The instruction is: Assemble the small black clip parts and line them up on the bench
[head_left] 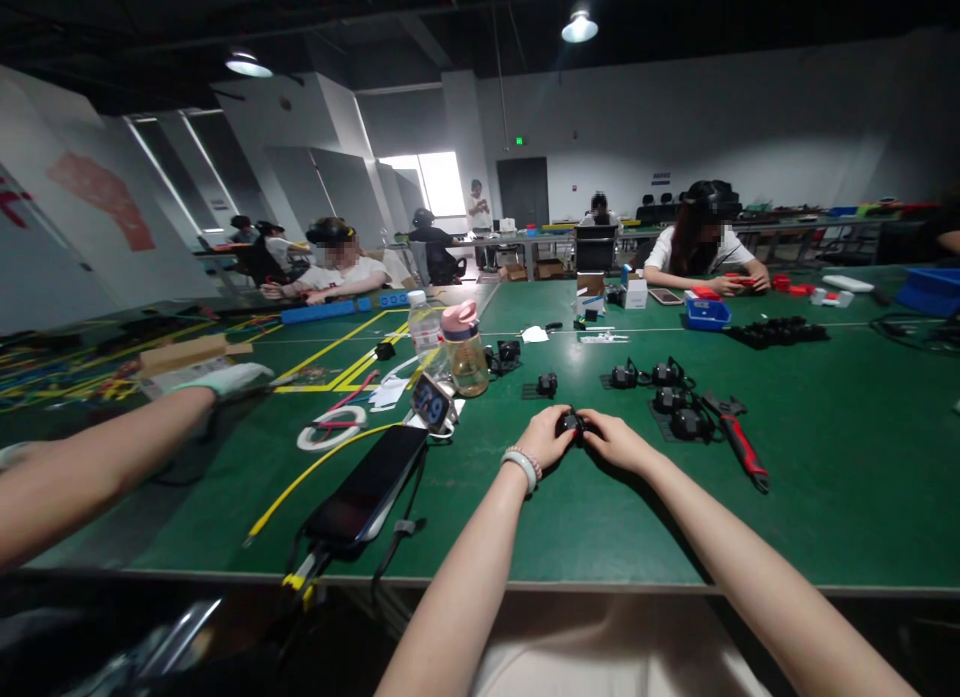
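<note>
Both my hands meet over the green table (600, 517), closed around one small black part (571, 424). My left hand (545, 437), with bracelets at the wrist, grips its left side. On the other side my right hand (611, 442) pinches the same part. The fingers partly cover it, so its shape is unclear. Beyond my hands lies a similar black piece (547, 384). To the right several more black pieces (688, 423) rest on dark mesh-like bases, beside a red and black adjustable wrench (742, 442).
Left of my hands are a phone (367, 487), a smartwatch on a stand (433, 402), a pink-lidded bottle (466, 352) and a yellow cable (307, 475). A co-worker's gloved hand (229, 379) reaches in from the left. A blue bin (707, 314) stands farther back; people sit across the table.
</note>
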Available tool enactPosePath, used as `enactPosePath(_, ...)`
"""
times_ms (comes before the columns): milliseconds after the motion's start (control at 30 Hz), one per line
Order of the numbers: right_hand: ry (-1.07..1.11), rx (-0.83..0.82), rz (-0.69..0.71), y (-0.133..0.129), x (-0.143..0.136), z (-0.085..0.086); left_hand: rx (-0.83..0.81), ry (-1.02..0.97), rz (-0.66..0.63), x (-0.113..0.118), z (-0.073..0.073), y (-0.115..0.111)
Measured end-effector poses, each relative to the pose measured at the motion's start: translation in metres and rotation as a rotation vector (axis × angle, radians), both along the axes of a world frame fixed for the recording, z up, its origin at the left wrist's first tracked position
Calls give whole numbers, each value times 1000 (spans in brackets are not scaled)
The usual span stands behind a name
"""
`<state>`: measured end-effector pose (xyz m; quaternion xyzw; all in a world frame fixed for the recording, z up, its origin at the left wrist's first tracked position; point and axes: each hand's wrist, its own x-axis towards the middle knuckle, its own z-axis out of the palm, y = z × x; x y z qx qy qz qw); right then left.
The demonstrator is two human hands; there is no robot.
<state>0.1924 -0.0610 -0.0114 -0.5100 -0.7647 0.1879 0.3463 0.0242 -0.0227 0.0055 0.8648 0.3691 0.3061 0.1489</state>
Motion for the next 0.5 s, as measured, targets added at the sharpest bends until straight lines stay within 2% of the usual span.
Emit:
enactPosePath(200, -1, 11, -8, -1, -1, 2, 3, 16, -21, -1, -3, -1)
enactPosePath(300, 14, 19, 0, -1, -1, 2, -1, 7, -25, 0, 0, -3)
enactPosePath(400, 19, 15, -2, -2, 0, 3, 39, -62, -2, 3, 17, -11)
enactPosePath(500, 21, 10, -6, -2, 0, 4, 158, -266, 62, -2, 47, -35)
